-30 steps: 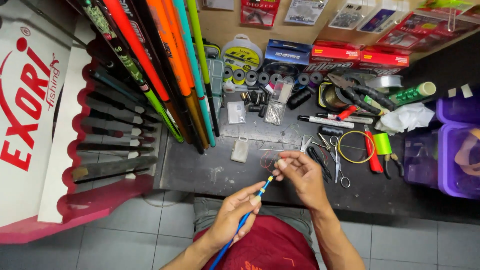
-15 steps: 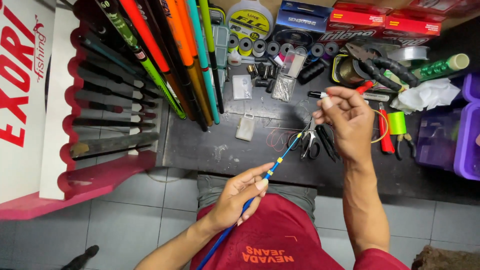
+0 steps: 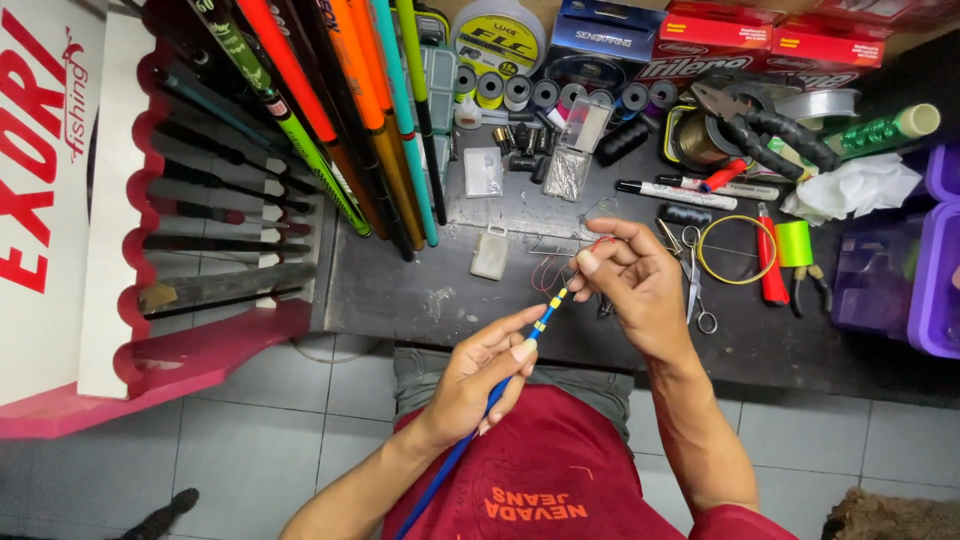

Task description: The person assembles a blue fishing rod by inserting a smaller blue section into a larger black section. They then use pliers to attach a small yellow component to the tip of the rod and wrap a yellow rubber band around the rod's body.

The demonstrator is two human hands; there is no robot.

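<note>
Nearest the camera: a dark red shirt [image 3: 545, 470] is seen over the lap, above grey floor tiles [image 3: 250, 440].
Left hand: the left hand [image 3: 478, 372] is closed in a pinch, thumb and fingers wrapped round a thin blue rod [image 3: 470, 432].
Blue rod: it is held slanting up to the right, its yellow-banded tip [image 3: 547, 313] reaching just below the right hand.
Right hand: the right hand [image 3: 630, 285] is curled, fingertips pinched on a fine red thread [image 3: 548, 268] at the rod's tip; how firmly it is held cannot be told.
Workbench: a dark bench top [image 3: 420, 290] is laid out under both hands.
Beside the right hand: small scissors [image 3: 692, 275], a yellow line loop [image 3: 735, 250] and a red-handled tool [image 3: 768, 262] are laid.
Small clear box: a white plastic case [image 3: 490, 252] is set left of the thread; its contents cannot be told.
Purple bins: translucent purple containers [image 3: 935, 285] are stood at the right edge, contents unclear.
Rod rack: a pink and white rack [image 3: 180, 300] is filled with dark rod butts.
Far edge: thread spools [image 3: 545, 95] are lined up, with red boxes [image 3: 770, 30] behind.
</note>
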